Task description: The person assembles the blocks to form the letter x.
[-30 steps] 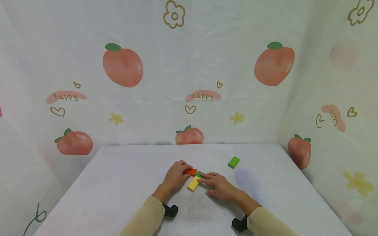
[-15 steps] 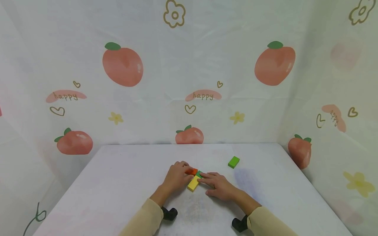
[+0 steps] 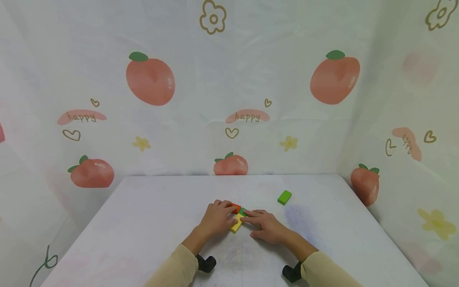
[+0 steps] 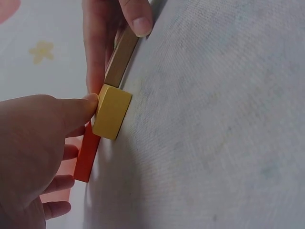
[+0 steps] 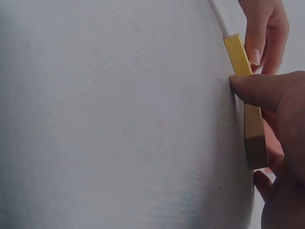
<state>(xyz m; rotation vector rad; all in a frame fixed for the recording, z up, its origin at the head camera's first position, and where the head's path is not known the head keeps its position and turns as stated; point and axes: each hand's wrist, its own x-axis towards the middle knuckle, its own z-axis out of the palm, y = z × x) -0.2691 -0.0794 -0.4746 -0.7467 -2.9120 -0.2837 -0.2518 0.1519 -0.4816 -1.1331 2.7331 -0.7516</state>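
Observation:
My left hand [image 3: 216, 219] is at the middle of the table. Its thumb touches the side of a yellow rectangular block [image 4: 112, 112], and its fingers reach the end of an orange block [image 4: 86, 155]. My right hand [image 3: 269, 227] lies on the other side, its straight fingers over a green block [image 3: 242, 212] and the yellow block's edge. Its thumb stands apart, nearer the body. In the right wrist view, a brown-looking block [image 5: 255, 138] continues in line with the yellow one, partly under the right hand. The blocks lie close together on the table.
A bright green block [image 3: 285, 197] lies alone farther back to the right on the white table [image 3: 161, 207]. Behind the table hangs a white cloth [image 3: 201, 87] printed with peaches, and it continues along the sides. A black wrist mount [image 3: 206, 264] sits on each forearm.
My left hand has moved slightly right and toward the body, the orange block shifting right against the green one. Its thumb now overlaps the yellow block. The right hand has stayed in place.

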